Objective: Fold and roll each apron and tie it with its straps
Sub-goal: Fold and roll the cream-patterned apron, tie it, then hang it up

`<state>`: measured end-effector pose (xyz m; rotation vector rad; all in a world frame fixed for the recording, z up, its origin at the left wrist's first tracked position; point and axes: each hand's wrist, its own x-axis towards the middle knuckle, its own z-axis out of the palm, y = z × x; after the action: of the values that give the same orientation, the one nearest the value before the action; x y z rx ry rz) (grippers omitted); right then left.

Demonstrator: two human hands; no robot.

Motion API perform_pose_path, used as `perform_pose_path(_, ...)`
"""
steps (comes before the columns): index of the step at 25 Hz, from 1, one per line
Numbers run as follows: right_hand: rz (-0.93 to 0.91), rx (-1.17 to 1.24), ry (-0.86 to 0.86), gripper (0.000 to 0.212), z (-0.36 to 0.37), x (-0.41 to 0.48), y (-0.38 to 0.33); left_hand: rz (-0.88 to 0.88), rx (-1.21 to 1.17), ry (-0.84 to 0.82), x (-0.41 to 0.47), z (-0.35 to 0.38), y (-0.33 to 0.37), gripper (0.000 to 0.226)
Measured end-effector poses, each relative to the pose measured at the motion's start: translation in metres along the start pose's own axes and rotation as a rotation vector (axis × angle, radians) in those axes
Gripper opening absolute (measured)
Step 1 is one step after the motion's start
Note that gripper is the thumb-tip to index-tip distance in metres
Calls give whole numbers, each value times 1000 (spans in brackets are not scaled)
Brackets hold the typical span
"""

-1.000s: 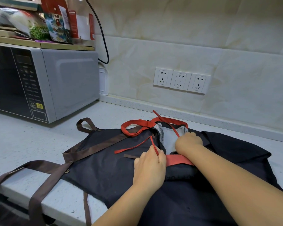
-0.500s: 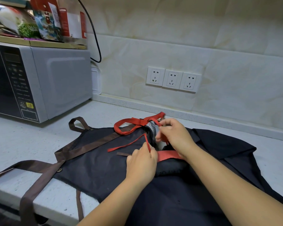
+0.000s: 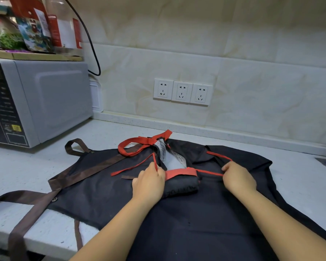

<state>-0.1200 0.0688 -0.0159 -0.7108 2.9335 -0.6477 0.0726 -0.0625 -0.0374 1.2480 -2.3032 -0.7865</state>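
A rolled dark apron (image 3: 181, 186) with red trim lies on top of a second dark apron (image 3: 105, 185) spread flat on the counter. A wide red band (image 3: 181, 173) crosses the roll, and a grey label shows behind it. My left hand (image 3: 149, 183) pinches a thin red strap (image 3: 155, 162) at the roll's left end. My right hand (image 3: 238, 178) grips another thin red strap (image 3: 209, 173), stretched taut out to the right of the roll. A red neck loop (image 3: 132, 146) lies behind the roll.
The flat apron's brown straps (image 3: 83, 172) trail left and hang over the counter's front edge. A grey microwave (image 3: 36, 102) stands at the left with packets on top. Three wall sockets (image 3: 182, 92) sit on the backsplash. Bare white counter (image 3: 299, 178) shows at the right.
My right hand has left the top of the roll and pulled a thin red strap out to the right, drawing it taut. My left hand has kept its pinch on the left strap.
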Motion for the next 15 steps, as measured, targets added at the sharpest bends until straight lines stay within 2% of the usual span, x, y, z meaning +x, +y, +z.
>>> perform_pose_path(1, -41, -239, -31, 37, -3, -3, 4, -13, -26, 6, 1, -2, 2, 17)
perform_pose_path(3, -24, -448, -64, 39, -14, -5, 4, -43, -41, -31, 2, -4, 4, 24)
perform_pose_path(5, -52, -447, 88, 44, -31, -9, -9, -83, -51, -86, 4, -6, 6, 20)
perform_pose_path(6, -174, -358, 195, 44, -33, -11, -20, -92, -53, -101, 6, -8, 7, 19)
perform_pose_path(7, -363, -210, 212, 44, -33, -16, -33, -97, -56, -109, 6, -9, 9, 19)
perform_pose_path(8, -573, -49, 91, 46, -31, -24, -47, -98, -55, -116, 7, -10, 9, 20)
perform_pose_path(9, -725, 60, -122, 50, -26, -36, -59, -100, -51, -123, 7, -10, 10, 20)
perform_pose_path(10, -789, 72, -329, 57, -17, -47, -67, -99, -47, -129, 8, -9, 9, 20)
perform_pose_path(11, -810, 33, -460, 62, -10, -53, -69, -99, -49, -138, 8, -10, 8, 20)
perform_pose_path(13, -777, 55, -512, 58, -3, -45, -64, -86, -149, -140, 8, -11, 3, 22)
perform_pose_path(15, -692, 156, -555, 51, -6, -34, -63, -96, -357, -80, 8, -14, -3, 27)
